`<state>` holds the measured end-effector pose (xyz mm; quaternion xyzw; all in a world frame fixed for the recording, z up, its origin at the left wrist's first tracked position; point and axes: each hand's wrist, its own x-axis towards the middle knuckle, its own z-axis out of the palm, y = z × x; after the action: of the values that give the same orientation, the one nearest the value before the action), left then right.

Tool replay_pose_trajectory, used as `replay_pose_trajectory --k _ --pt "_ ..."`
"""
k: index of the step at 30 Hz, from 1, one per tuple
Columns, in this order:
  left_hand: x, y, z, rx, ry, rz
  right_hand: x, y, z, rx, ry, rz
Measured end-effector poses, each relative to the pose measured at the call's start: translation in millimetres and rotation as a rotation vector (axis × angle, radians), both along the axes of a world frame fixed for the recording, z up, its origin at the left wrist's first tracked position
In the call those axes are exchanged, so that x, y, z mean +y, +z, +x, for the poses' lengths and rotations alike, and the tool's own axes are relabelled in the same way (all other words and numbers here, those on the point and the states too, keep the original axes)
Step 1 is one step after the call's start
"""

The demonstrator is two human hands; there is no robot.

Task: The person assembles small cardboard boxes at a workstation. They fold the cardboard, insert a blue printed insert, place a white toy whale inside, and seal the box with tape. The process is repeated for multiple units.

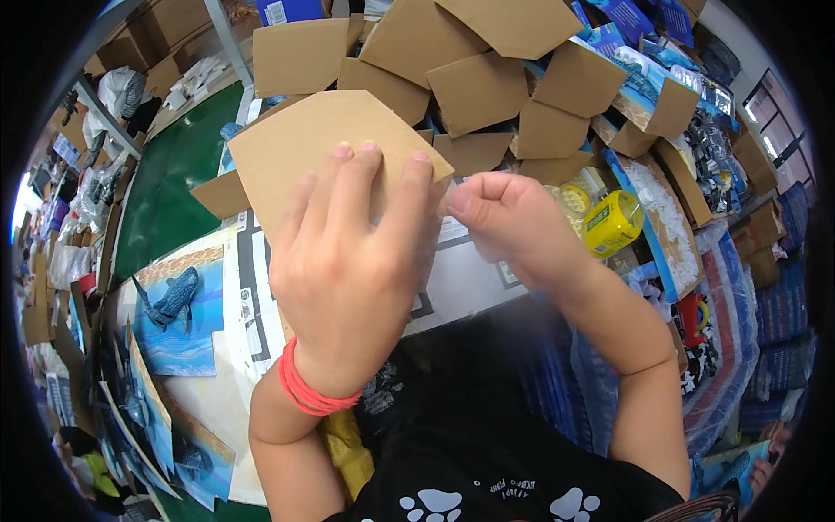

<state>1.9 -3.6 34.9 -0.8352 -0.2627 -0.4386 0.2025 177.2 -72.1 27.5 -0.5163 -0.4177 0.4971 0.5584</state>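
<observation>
- Cardboard piece (283, 152) at upper centre-left of frame; brown, angular, plain face showing.
- Risk, judged: could slide or twist under a sideways tug from right grip (509, 222), left fingertips lying flat on the face rather than visibly hooked over an edge.
- Also possible: creased right corner from uneven fingertip pressure; bumped yellow bottle (613, 224) from a backward swing of right wrist, just beside it in frame.
- Position: directly beneath fingers of left grip (344, 257), extending beyond fingertips toward top of frame; right corner close to right grip, contact uncertain.
- Left grip: fingers spread, tips on cardboard; thumb hidden, so cannot tell whether clamped.
- Right grip: thumb closed against curled fingers; cannot tell if anything thin held, area blurred.
- Beyond, upper centre: heap of brown card flaps (478, 91).
</observation>
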Motion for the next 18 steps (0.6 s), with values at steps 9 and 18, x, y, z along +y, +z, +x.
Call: replay_pose_trajectory --k 9,18 --pt "1.3 -3.8 -13.5 -0.049 -0.035 -0.074 14.6 -15.9 -21.6 -0.241 -0.132 0.170" --pt "6.9 1.3 -21.8 -0.056 -0.106 -0.113 20.7 -77.4 -4.2 -0.496 -0.274 0.389"
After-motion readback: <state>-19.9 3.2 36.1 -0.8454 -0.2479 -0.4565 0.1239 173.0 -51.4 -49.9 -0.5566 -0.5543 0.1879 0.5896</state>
